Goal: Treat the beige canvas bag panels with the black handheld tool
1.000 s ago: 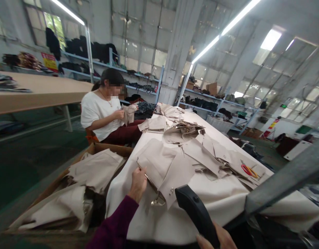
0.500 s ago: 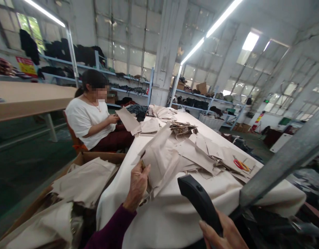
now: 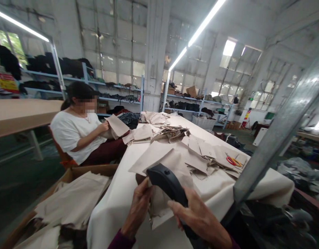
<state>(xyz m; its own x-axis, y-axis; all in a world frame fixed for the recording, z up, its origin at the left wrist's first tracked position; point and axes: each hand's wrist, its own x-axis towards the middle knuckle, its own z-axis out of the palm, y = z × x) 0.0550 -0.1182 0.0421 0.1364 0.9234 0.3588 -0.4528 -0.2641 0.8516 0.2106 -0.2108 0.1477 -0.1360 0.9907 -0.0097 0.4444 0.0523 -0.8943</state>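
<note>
My left hand (image 3: 139, 204) is closed on the edge of a beige fabric piece (image 3: 160, 204), pinching it near the front of the table. In my right hand (image 3: 198, 216) is a black curved handheld tool (image 3: 167, 180), its grip wrapped by the fingers. The tool's head lies over the fabric, right beside my left fingertips, and its tip is hidden there. Behind them a larger beige panel (image 3: 151, 157) spreads over the white-covered table (image 3: 118, 180).
Beige pieces (image 3: 198, 160) are heaped along the table, with red and yellow scissors (image 3: 234, 161) on top. A cardboard box (image 3: 67, 176) of fabric stands at left. A seated co-worker (image 3: 78, 131) handles a beige piece. A metal post (image 3: 265, 152) slants at right.
My right hand has brought the black tool left and up to the fabric at my left hand. The fabric has been lowered and spread. The co-worker's piece is raised. The view has shifted right.
</note>
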